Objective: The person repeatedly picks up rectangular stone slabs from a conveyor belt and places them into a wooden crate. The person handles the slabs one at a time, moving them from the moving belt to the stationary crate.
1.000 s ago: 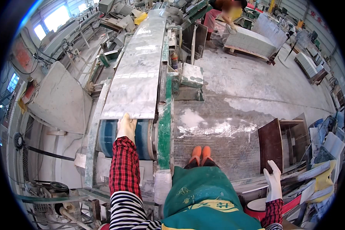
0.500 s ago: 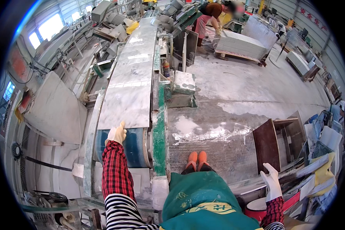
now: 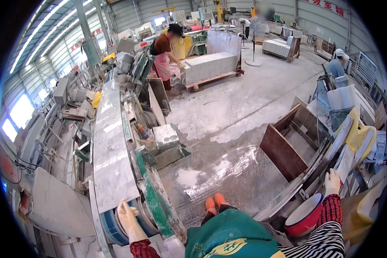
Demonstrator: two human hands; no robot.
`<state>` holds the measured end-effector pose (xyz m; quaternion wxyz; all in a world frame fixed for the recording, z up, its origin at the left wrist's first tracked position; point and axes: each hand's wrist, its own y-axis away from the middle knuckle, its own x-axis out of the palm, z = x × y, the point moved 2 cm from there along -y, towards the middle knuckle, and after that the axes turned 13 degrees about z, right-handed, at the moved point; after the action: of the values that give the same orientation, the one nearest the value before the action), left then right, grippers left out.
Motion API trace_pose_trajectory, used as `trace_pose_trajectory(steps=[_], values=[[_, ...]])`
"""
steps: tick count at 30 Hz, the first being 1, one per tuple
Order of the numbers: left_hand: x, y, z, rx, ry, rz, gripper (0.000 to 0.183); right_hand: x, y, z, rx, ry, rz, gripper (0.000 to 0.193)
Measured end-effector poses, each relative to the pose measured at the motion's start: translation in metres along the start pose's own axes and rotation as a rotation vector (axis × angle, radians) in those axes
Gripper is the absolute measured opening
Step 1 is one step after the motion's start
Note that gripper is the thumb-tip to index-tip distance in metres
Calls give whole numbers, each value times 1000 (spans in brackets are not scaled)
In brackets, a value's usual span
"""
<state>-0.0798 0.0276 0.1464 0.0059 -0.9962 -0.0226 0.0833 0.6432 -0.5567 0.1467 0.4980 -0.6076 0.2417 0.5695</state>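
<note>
My left hand [image 3: 129,218], in a pale glove, is at the near end of a conveyor, by the front edge of a long grey-white stone slab [image 3: 112,172]. Its fingers are loosely bent and apart; whether a fingertip touches the slab is unclear. Under the slab's near end shows the blue conveyor roller [image 3: 112,228]. Out to the right, my right hand [image 3: 332,182], gloved too, has its fingers stretched out and holds nothing. It is above a red round tub [image 3: 304,217] with a pale inside and beside a long board [image 3: 344,161].
A green, chipped rail [image 3: 152,189] edges the conveyor. On the wet floor stands a brown open box [image 3: 284,148]. Yellow cloth [image 3: 356,129] drapes over boards at right. Farther off, a person [image 3: 162,60] bends at a stack of pale slabs [image 3: 210,66]; another person [image 3: 337,64] is at far right.
The view has swung to the right and up. My left hand has come off its hold on the slab's near edge. My right hand has shifted from beside the brown box to above the tub.
</note>
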Motion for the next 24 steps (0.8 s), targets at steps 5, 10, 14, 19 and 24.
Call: trace_pose_trajectory(steps=[5, 10, 14, 19, 24], values=[[87, 16, 6, 466, -367, 256, 29, 8, -2, -64, 194, 204, 2, 33], [127, 37, 4, 535, -993, 492, 42, 18, 8, -90, 189, 343, -191, 35], [130, 40, 21, 648, -1132, 359, 34, 39, 21, -89, 305, 256, -74, 41], [126, 38, 37, 542, -1230, 383, 35, -2, 21, -38, 291, 279, -93, 42], [130, 38, 46, 436, -1151, 395, 33, -40, -2, -32, 390, 236, 89, 36]])
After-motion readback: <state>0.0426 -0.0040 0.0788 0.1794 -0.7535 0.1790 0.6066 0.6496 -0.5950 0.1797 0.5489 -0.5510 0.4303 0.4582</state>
